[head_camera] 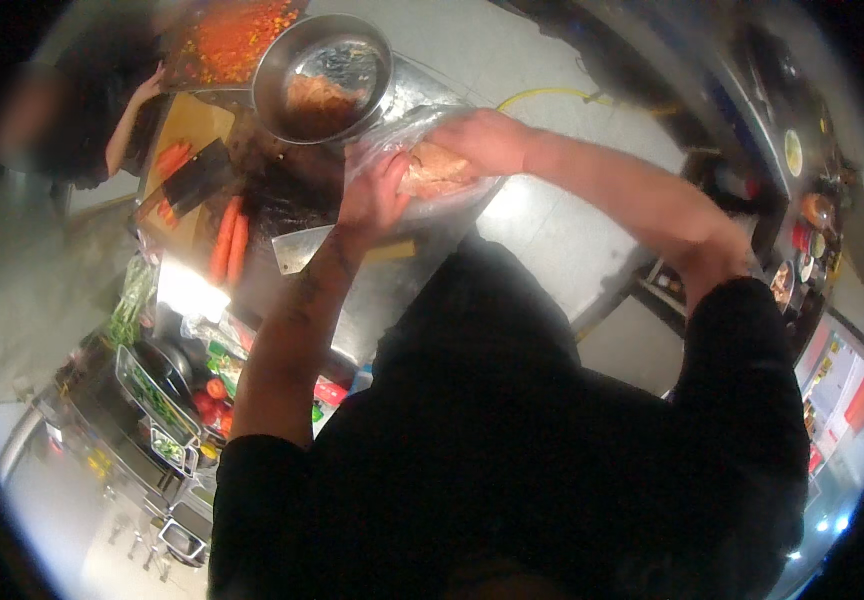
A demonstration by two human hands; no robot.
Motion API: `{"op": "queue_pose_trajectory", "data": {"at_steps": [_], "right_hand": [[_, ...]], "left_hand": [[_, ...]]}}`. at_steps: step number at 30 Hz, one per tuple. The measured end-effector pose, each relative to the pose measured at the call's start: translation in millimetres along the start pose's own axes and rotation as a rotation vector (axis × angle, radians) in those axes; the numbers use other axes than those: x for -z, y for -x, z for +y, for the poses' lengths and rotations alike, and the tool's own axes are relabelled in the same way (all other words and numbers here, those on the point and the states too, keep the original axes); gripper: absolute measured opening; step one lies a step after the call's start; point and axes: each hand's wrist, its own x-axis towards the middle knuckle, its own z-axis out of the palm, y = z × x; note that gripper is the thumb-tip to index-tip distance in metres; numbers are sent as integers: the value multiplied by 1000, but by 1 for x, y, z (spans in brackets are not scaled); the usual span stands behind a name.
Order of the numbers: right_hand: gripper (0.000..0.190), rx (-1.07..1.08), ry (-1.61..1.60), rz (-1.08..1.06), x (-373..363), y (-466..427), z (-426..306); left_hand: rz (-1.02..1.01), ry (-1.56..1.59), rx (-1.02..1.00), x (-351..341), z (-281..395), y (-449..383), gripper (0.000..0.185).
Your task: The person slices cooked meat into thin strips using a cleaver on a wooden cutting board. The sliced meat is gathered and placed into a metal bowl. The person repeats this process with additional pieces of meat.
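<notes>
My left hand (381, 189) grips the near side of a clear plastic bag (387, 135), its fingers against a pale orange-pink piece of food (438, 172), perhaps raw meat. On the other side, my right hand (480, 141) is on the same food and bag, its fingertips partly hidden. Just beyond the bag stands a round steel pot (267, 90) with more of the same orange-pink food (321, 96) inside. A cleaver (298, 250) lies flat beside my left forearm, near a yellowish strip (394, 250) that I cannot identify.
Whole carrots (229, 240) lie left of the cleaver. A yellow cutting board (203, 124) holds carrot pieces and a dark wide-bladed knife (195, 176). Beyond is a tray of diced red and yellow food (233, 41). A co-worker's hand (148, 84) touches the tray's edge. Tomatoes (210, 405) and containers stand lower left.
</notes>
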Motion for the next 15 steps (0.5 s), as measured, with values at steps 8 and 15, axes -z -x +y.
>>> {"op": "queue_pose_trajectory", "data": {"at_steps": [8, 15], "right_hand": [[40, -266, -470, 260, 21, 8, -15], [39, -420, -1118, 356, 42, 25, -34]], "left_hand": [[-36, 153, 164, -1, 7, -3, 61], [124, 106, 51, 0, 6, 0, 56]]}}
